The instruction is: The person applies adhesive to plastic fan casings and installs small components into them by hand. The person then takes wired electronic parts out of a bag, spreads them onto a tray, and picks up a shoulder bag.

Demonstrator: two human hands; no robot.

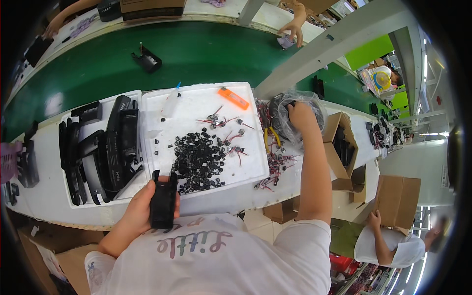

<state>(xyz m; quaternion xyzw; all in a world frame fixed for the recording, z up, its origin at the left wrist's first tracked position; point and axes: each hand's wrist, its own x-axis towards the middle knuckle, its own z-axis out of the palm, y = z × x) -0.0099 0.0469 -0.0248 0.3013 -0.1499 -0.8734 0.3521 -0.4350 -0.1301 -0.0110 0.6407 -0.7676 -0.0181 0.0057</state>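
Note:
In my left hand point(137, 205) is a black plastic housing point(163, 200), long and hollow, held upright close to my shirt with the fingers wrapped round it. My right hand point(301, 116) reaches into a clear plastic bag point(320, 112) of dark parts; the bag and its contents hide the fingertips. Between the hands lies a white foam tray point(248, 179) bearing a heap of small black plastic pieces point(199, 160). Small parts with red and white wires point(236, 150) lie beside the heap. More black housings point(115, 147) are stacked in a second foam tray at the left.
Behind the trays runs a green conveyor belt point(206, 54) with a black housing point(146, 60) on it. A bottle with a blue tip point(171, 102), a flat orange item point(233, 98) and yellow-handled pliers point(267, 140) lie nearby. An open carton point(330, 156) stands right; co-workers' hands point(295, 25) show across the belt.

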